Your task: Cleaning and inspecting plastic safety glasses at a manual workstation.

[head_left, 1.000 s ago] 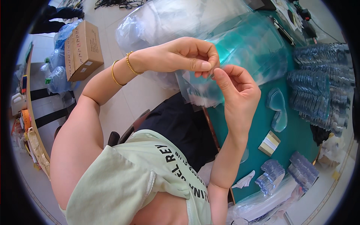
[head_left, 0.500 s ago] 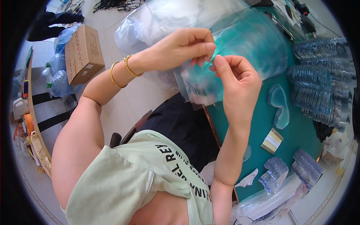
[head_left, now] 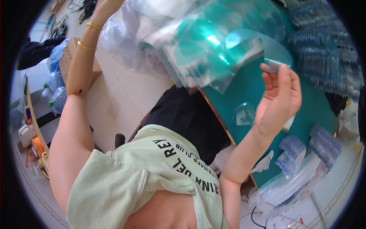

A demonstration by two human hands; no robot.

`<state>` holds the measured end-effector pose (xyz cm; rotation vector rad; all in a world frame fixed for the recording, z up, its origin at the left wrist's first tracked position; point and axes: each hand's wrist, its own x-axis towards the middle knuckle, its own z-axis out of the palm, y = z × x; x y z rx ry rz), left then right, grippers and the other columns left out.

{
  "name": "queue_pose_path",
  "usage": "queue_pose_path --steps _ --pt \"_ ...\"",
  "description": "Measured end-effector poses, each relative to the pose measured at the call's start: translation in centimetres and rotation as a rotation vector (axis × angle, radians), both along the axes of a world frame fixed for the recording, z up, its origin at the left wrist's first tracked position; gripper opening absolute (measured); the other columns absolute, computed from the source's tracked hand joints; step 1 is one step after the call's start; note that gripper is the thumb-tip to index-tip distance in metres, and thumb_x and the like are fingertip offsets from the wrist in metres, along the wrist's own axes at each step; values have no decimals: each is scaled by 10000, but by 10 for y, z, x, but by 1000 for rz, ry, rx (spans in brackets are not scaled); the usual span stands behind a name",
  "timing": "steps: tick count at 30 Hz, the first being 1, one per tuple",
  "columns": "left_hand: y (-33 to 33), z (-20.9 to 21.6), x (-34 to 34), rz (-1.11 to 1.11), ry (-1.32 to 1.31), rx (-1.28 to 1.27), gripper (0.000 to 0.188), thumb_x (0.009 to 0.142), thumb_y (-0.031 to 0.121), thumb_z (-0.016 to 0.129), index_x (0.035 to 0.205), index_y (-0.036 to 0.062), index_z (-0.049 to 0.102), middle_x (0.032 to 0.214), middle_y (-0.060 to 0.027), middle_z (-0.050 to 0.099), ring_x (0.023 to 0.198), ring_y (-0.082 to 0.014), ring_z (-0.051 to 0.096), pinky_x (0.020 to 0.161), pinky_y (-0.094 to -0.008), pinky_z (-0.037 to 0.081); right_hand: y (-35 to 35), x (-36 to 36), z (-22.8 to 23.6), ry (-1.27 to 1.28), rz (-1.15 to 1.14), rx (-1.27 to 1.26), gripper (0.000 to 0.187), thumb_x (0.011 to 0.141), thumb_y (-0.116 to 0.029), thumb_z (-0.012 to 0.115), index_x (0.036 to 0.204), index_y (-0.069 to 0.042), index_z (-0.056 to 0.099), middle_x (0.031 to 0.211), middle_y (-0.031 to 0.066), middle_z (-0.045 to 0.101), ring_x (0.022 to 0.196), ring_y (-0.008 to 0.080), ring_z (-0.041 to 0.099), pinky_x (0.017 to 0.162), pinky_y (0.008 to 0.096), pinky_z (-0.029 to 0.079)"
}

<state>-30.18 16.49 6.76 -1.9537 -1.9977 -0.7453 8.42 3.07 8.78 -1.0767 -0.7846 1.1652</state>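
My right hand [head_left: 280, 95] is raised over the green table [head_left: 263, 168]. Its thumb and fingers pinch the edge of a clear curved plastic piece [head_left: 280, 47], rounded like a goggle lens. Behind that piece lie transparent plastic sheets [head_left: 190, 53], glossy with reflections. My left hand [head_left: 108, 7] is stretched far out to the upper left, beside a bulky clear plastic bag [head_left: 122, 38]; its fingers run out of the picture and are hidden. Another clear shaped plastic piece [head_left: 244, 114] rests on the table to the left of my right wrist.
Stacks of clear shaped plastic pieces [head_left: 316, 53] stand at the far right. Smaller stacks [head_left: 291, 152] sit at the near right by plastic wrap [head_left: 274, 191]. On the floor to the left is a cardboard box [head_left: 68, 63] next to plastic bags [head_left: 59, 97].
My hands were close together over the sheets; the left has swung away to the upper left, and the right has moved right and down, now with the curved plastic piece plainly seen.
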Motion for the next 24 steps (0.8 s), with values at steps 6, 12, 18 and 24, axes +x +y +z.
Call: queue_pose_path --steps 6,12,18,24 --pt "-99 12 157 -715 -1225 -124 272 899 195 665 1070 -8 610 944 -105 622 872 -210 592 803 -310 491 -47 -8 11 -986 -383 458 167 812 37 783 897 6 643 839 63 675 633 108 575 578 217 476" --pt "-161 2 232 -881 -1753 -671 306 934 246 710 1030 28 517 901 -83 562 823 -180 553 741 -294 461 -80 -26 -23 -1097 -297 599 289 720 81 839 925 -9 656 835 65 632 656 151 547 575 243 441" --pt "-167 -25 203 -1210 -1729 -918 171 879 -39 721 995 -49 596 963 -120 626 878 -153 604 763 -272 502 -163 22 -47 -270 -293 74 518 790 -292 857 1068 -35 503 839 42 537 628 113 453 572 232 376" --pt "-164 -26 197 -1288 -1377 -1240 136 904 25 722 999 -28 640 983 -88 636 905 -127 624 783 -248 531 -208 40 -42 -43 -245 -120 357 907 -283 743 950 -34 491 738 6 460 587 76 399 505 219 295"
